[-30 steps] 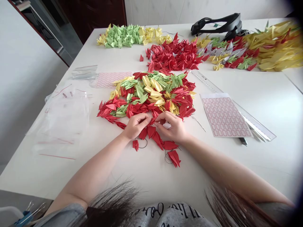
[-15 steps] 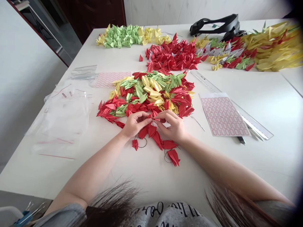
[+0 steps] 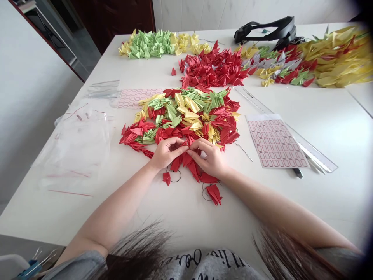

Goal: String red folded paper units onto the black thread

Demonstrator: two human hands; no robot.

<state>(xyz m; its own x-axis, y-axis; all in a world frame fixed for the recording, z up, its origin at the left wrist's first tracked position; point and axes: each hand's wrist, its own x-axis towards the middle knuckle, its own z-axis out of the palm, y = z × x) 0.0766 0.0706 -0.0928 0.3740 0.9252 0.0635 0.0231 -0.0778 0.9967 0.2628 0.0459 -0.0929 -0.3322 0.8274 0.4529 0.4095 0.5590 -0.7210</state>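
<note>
My left hand (image 3: 164, 154) is closed in a pinch, thumb tip against the forefinger. My right hand (image 3: 210, 158) pinches too, and its fingertips meet the left ones. Between them is a string of red folded-paper cranes; the exact point of grip is hidden by the fingers. Several red paper cranes (image 3: 192, 169) of the string hang below the fingers. One loose-lying red crane (image 3: 214, 194) and a smaller one (image 3: 166, 178) rest on the table beside loops of dark thread (image 3: 175, 181). Just beyond the hands lies a heap of red, green and yellow paper cranes (image 3: 189, 109).
Plastic bags (image 3: 81, 136) lie left. To the right are a label sheet (image 3: 276, 142), a clear ruler (image 3: 317, 155), a pen-like tool (image 3: 297, 173) and a thin needle-like piece (image 3: 244, 151). Behind are more red cranes (image 3: 212, 68), green ones (image 3: 151, 44) and a black headset (image 3: 265, 31).
My right hand has shifted slightly left and its fingers have closed in, so its fingertips now touch the left ones. My left hand stays nearly in place.
</note>
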